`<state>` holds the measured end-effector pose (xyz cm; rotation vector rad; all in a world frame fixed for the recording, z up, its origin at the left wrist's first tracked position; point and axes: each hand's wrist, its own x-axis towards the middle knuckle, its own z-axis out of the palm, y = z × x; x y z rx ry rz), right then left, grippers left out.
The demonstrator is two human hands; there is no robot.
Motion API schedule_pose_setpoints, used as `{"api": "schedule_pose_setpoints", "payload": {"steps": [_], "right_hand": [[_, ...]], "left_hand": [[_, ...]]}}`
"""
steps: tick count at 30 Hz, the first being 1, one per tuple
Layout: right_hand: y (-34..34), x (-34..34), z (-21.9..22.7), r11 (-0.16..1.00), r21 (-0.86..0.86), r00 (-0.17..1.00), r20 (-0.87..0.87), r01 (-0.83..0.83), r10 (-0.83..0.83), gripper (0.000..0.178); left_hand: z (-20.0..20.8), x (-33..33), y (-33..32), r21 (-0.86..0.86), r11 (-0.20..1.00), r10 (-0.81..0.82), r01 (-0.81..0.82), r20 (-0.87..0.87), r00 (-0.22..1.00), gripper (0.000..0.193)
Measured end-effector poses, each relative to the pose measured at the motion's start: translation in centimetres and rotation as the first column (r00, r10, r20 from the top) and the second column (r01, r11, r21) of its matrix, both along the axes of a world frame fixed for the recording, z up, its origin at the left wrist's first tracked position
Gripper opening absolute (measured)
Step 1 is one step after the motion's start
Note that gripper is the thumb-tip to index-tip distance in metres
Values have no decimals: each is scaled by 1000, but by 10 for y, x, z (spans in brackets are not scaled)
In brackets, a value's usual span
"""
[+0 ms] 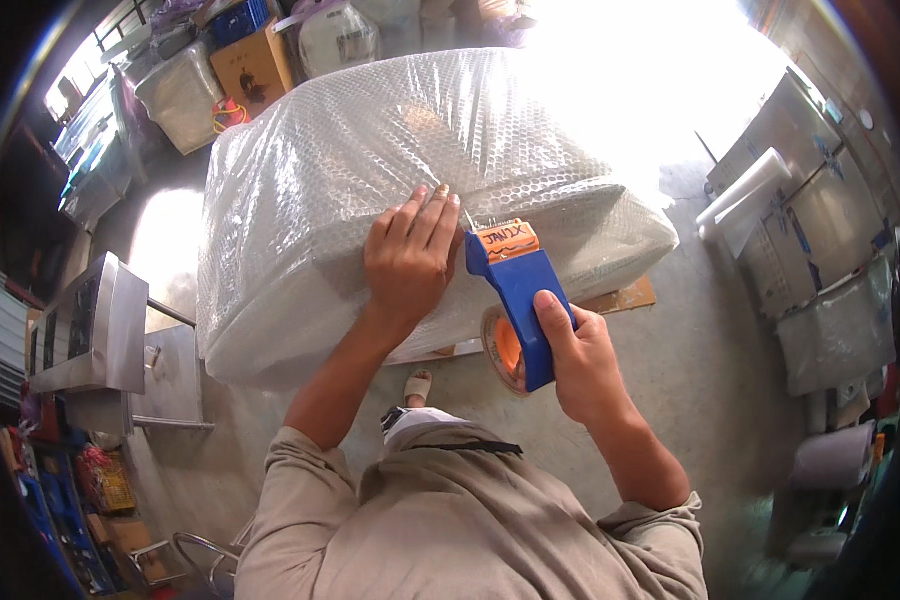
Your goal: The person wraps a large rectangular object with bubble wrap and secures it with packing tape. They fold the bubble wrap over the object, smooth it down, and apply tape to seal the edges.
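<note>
A large bulky item wrapped in clear bubble wrap (320, 170) fills the middle of the view. My left hand (415, 250) lies on the wrap with its fingers stretched out, pressing on the near side. In my right hand (582, 360) is a blue and orange tape dispenser (525, 290), gripped by its handle. The dispenser's orange head touches or hovers just above the wrap, right of my left fingertips; I cannot tell which. A tape roll (505, 345) sits in its lower end. What the wrap covers is hard to make out.
Steel equipment (90, 325) stands at the left. A brown carton (252, 72) and plastic-covered goods line the back left. On the right are stacked wrapped panels (800, 200), a white roll (745, 190) and another roll (835, 458). Flat cardboard (625, 297) juts from under the wrapped item.
</note>
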<state>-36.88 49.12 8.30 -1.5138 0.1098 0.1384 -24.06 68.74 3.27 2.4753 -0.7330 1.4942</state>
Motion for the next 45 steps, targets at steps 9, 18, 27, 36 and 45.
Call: {"api": "schedule_pose_setpoints", "payload": {"steps": [9, 18, 27, 36, 45], "right_hand": [[10, -23, -1, 995, 96, 1000, -1, 27, -27, 48], [9, -40, -6, 988, 153, 999, 32, 18, -23, 42], [6, -46, -36, 986, 164, 993, 118, 2, -21, 45], [13, -34, -124, 987, 14, 972, 175, 159, -159, 37], [32, 28, -146, 955, -147, 953, 198, 259, -228, 46]], "left_hand": [[4, 0, -10, -198, 980, -15, 9, -31, 999, 17], [28, -11, -23, -326, 935, 19, -140, -350, 937, 17], [43, 6, -6, -150, 989, -52, -9, -397, 916, 33], [51, 10, -5, -288, 957, -224, 40, -641, 735, 27], [68, 18, 2, -121, 974, -223, 192, -658, 719, 30]]}}
